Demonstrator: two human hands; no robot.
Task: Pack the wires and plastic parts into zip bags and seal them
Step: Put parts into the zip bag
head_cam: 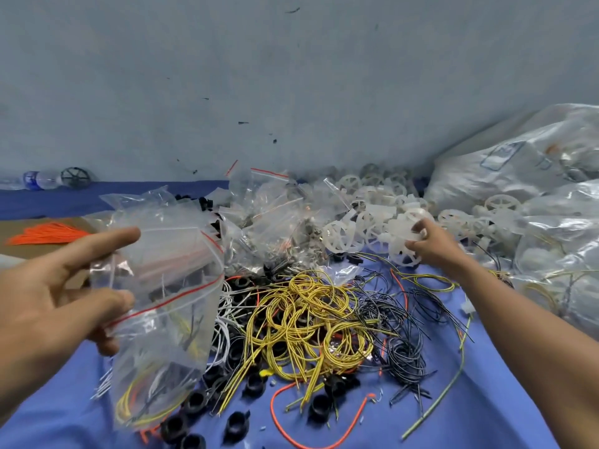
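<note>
My left hand [69, 286] pinches the open mouth of a clear zip bag [158, 335] with a red strip; yellow, orange and dark wires lie in its bottom. My right hand [428, 241] reaches far right and grips a white plastic wheel part [405, 234] at the edge of a heap of white plastic wheels [382, 202]. Between the hands lies a tangle of yellow wires [311, 319], with black wires [402, 332] to its right and black plastic rings [194, 403] near the front.
Empty zip bags [269, 215] are piled behind the wires. Large clear sacks of parts [534, 176] fill the right side. Orange wires [48, 233] lie on cardboard at the left, with a water bottle [35, 179] by the wall. Blue cloth [453, 416] covers the table.
</note>
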